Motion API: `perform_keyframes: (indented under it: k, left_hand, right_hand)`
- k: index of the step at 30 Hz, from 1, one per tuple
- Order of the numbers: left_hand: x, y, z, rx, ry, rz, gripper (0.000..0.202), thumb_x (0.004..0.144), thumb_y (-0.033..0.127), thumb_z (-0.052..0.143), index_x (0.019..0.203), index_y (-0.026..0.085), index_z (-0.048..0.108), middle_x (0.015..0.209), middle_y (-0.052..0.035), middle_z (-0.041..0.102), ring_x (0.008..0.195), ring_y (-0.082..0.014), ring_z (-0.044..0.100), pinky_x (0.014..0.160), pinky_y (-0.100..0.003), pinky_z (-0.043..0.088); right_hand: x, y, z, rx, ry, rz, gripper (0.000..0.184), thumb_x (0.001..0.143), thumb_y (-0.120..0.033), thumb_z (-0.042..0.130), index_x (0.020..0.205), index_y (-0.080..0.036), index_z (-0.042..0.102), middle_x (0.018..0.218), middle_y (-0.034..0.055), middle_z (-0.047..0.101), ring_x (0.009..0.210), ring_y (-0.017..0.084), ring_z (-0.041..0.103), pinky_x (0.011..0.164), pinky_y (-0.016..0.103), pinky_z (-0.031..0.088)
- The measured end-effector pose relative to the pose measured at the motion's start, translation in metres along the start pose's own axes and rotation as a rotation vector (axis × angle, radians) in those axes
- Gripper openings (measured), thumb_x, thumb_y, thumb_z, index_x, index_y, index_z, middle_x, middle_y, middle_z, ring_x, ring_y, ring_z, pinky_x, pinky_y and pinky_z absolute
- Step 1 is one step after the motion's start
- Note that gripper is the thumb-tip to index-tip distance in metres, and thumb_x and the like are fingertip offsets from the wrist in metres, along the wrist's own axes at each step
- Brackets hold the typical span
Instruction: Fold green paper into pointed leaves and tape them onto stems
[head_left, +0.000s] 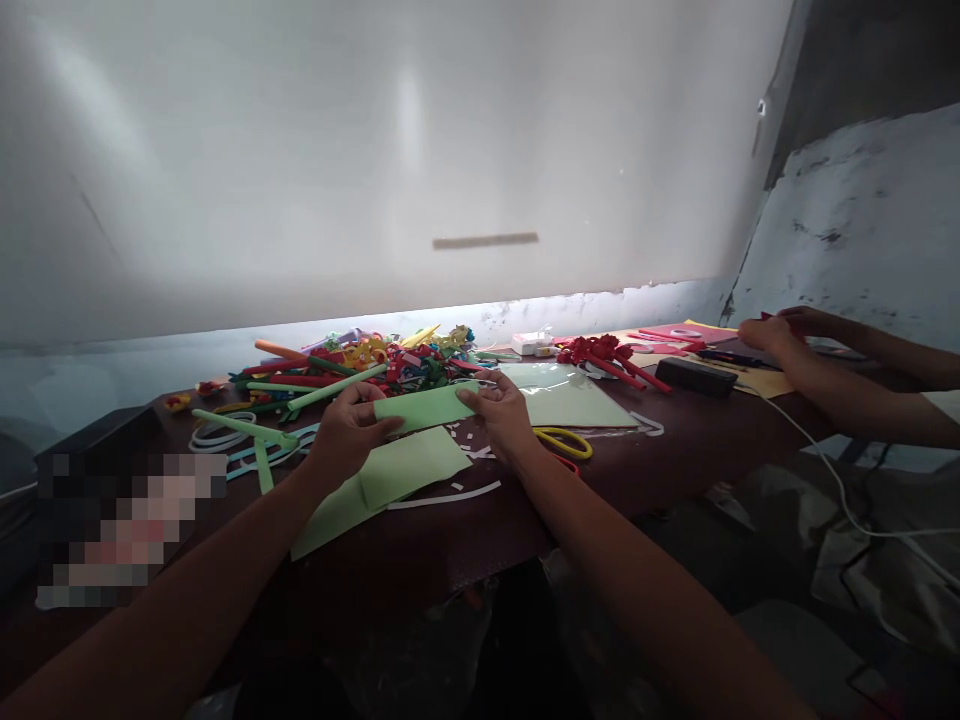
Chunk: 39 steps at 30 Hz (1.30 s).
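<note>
In the centre of the frame, a light-green rectangular paper strip (424, 406) is hanging above the dark-brown, smooth-topped counter (517, 530). The bare left hand (354, 425) is pinching its left end, the bare right hand (501, 412) its right end, each grip closing thumb against fingers. Uneven pulling would be risking a crease or tear in such thin-looking paper. Just below, flat light-green paper sheets (416, 462) are lying loose; a brushing wrist could be shifting them. Small white paper scraps (480, 452) are lying nearby, possibly clinging if the strip dips. Right of centre, a yellow curved loop (577, 443) is lying near the right wrist, inviting a snag.
</note>
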<state>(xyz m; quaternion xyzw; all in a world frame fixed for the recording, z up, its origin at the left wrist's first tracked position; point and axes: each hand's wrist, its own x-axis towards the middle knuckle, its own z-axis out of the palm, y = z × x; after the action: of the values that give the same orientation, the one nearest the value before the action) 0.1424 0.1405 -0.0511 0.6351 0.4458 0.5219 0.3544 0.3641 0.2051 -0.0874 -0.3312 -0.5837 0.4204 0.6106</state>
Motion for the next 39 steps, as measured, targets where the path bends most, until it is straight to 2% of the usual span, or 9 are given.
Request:
perform_keyframes:
  k: [7, 11, 14, 17, 19, 21, 28, 34, 39]
  left_hand:
    - [-0.002, 0.004, 0.004, -0.090, -0.021, -0.011, 0.034, 0.095, 0.034, 0.065, 0.123, 0.016, 0.061, 0.114, -0.0070, 0.067, 0.092, -0.0182, 0.068, 0.079, -0.038, 0.060]
    - [0.000, 0.000, 0.003, -0.119, -0.015, -0.028, 0.030, 0.095, 0.034, 0.065, 0.119, 0.016, 0.062, 0.112, -0.0065, 0.067, 0.091, -0.0179, 0.067, 0.078, -0.037, 0.059]
    - [0.002, 0.004, 0.002, -0.155, -0.031, -0.011, 0.032, 0.095, 0.035, 0.065, 0.121, 0.016, 0.061, 0.113, -0.0069, 0.067, 0.093, -0.0186, 0.067, 0.081, -0.039, 0.059]
    - [0.003, 0.011, 0.001, -0.176, -0.026, 0.053, 0.035, 0.096, 0.040, 0.062, 0.123, 0.017, 0.060, 0.115, -0.0076, 0.066, 0.095, -0.0196, 0.067, 0.083, -0.041, 0.059]
    - [0.003, 0.013, 0.001, -0.165, -0.014, 0.095, 0.036, 0.096, 0.039, 0.063, 0.124, 0.017, 0.060, 0.120, -0.0085, 0.065, 0.101, -0.0212, 0.067, 0.086, -0.042, 0.058]
    - [0.003, 0.011, 0.002, -0.126, -0.031, 0.095, 0.033, 0.095, 0.036, 0.065, 0.121, 0.016, 0.062, 0.121, -0.0085, 0.065, 0.104, -0.0218, 0.066, 0.088, -0.043, 0.058]
    - [-0.003, 0.002, -0.001, 0.045, -0.148, -0.006, 0.031, 0.095, 0.037, 0.064, 0.117, 0.016, 0.063, 0.113, -0.0070, 0.067, 0.095, -0.0192, 0.067, 0.083, -0.040, 0.059]
    - [-0.002, -0.001, 0.006, 0.090, -0.167, 0.017, 0.034, 0.096, 0.040, 0.063, 0.120, 0.016, 0.063, 0.118, -0.0078, 0.067, 0.099, -0.0209, 0.067, 0.086, -0.042, 0.058]
    - [-0.001, -0.005, 0.007, 0.166, -0.169, 0.037, 0.034, 0.095, 0.040, 0.063, 0.119, 0.016, 0.063, 0.115, -0.0073, 0.067, 0.097, -0.0204, 0.067, 0.085, -0.041, 0.058]
  right_hand:
    - [-0.005, -0.007, -0.002, -0.140, 0.036, -0.167, 0.036, 0.098, -0.037, 0.065, 0.127, -0.017, 0.060, 0.125, 0.0097, 0.064, 0.105, 0.024, 0.066, 0.088, 0.045, 0.057]
    - [-0.027, -0.029, 0.007, -0.248, -0.056, -0.343, 0.043, 0.078, -0.036, 0.085, 0.118, -0.026, 0.070, 0.136, 0.0080, 0.063, 0.133, 0.031, 0.051, 0.117, 0.053, 0.035]
    - [-0.038, -0.040, 0.015, -0.293, -0.175, -0.385, 0.022, 0.077, -0.026, 0.085, 0.097, -0.030, 0.076, 0.123, 0.0022, 0.073, 0.140, 0.029, 0.045, 0.124, 0.050, 0.021]
    - [-0.034, -0.041, 0.020, -0.283, -0.173, -0.316, 0.009, 0.091, -0.029, 0.072, 0.099, -0.024, 0.074, 0.120, 0.0061, 0.072, 0.134, 0.028, 0.051, 0.116, 0.054, 0.034]
    - [-0.025, -0.040, 0.021, -0.231, -0.184, -0.225, 0.022, 0.097, -0.035, 0.065, 0.110, -0.018, 0.069, 0.120, 0.0084, 0.069, 0.116, 0.025, 0.063, 0.101, 0.050, 0.050]
    - [-0.017, -0.039, 0.025, -0.153, -0.228, -0.127, 0.030, 0.099, -0.039, 0.062, 0.118, -0.016, 0.065, 0.117, 0.0081, 0.067, 0.099, 0.021, 0.068, 0.086, 0.042, 0.058]
    - [-0.013, -0.035, 0.041, 0.112, -0.367, 0.070, 0.032, 0.098, -0.036, 0.064, 0.123, -0.016, 0.062, 0.120, 0.0086, 0.066, 0.099, 0.021, 0.067, 0.084, 0.041, 0.059]
    - [-0.017, -0.025, 0.047, 0.238, -0.356, 0.112, 0.033, 0.098, -0.037, 0.064, 0.125, -0.016, 0.062, 0.122, 0.0090, 0.065, 0.101, 0.022, 0.067, 0.085, 0.042, 0.058]
    - [-0.016, -0.034, 0.044, 0.275, -0.338, 0.115, 0.032, 0.098, -0.036, 0.064, 0.123, -0.016, 0.063, 0.119, 0.0084, 0.066, 0.098, 0.021, 0.067, 0.083, 0.040, 0.059]
